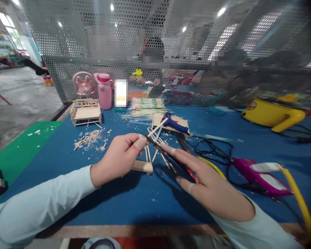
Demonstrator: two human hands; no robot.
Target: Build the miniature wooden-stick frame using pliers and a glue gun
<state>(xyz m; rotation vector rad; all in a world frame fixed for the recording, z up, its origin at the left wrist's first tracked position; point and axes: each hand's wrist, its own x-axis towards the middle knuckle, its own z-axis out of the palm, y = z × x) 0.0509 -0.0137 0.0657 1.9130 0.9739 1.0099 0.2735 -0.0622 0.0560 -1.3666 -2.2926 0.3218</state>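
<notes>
My left hand (121, 152) is closed in a pinch on a thin wooden stick (157, 128), which slants up and away to the right. In my right hand (209, 183) is a pair of dark pliers (175, 162) with a bit of red on the handle. Their jaws meet the stick close to my left fingertips; I cannot tell how far they are closed. Below my left hand lies a small slatted wooden piece (143, 166). Loose sticks (162, 157) are scattered beneath the pliers. Finger covers are on some fingertips.
A miniature wooden bench (86, 112), stick offcuts (90, 139), a pink bottle (104, 91) and a lit phone (121, 93) stand left. Behind are bundled sticks (147, 103) and a blue-handled tool (175, 123). A purple device (260, 176), black cables (215, 147) and a yellow pot (272, 112) lie right.
</notes>
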